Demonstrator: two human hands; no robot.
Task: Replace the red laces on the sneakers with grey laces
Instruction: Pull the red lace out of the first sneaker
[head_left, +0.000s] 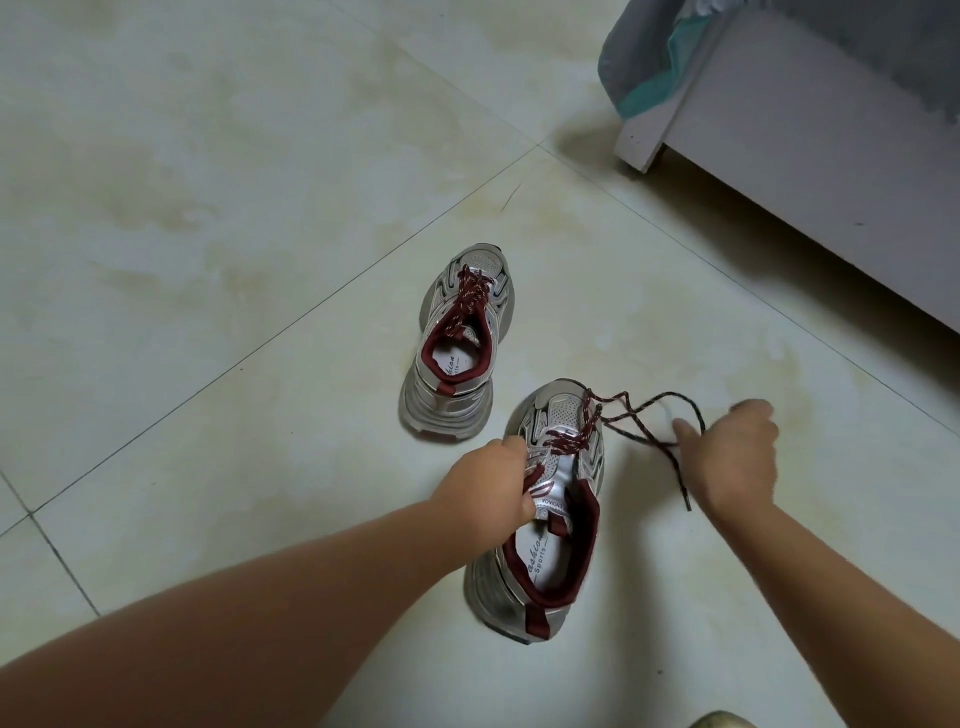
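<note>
A second sneaker (457, 358) and bed frame (810, 156) stand beyond. Left hand (493, 483) grips the near sneaker (550, 519) (on the floor); right hand (732, 457) pinches its loosened red lace (639, 415).

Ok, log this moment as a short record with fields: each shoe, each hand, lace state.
near shoe: on the floor, red lace partly pulled out
far shoe: on the floor, red lace still threaded
left hand: grips the near shoe's side
right hand: pulls the loose lace out to the right
grey laces: none in view
floor: pale tiles
</note>
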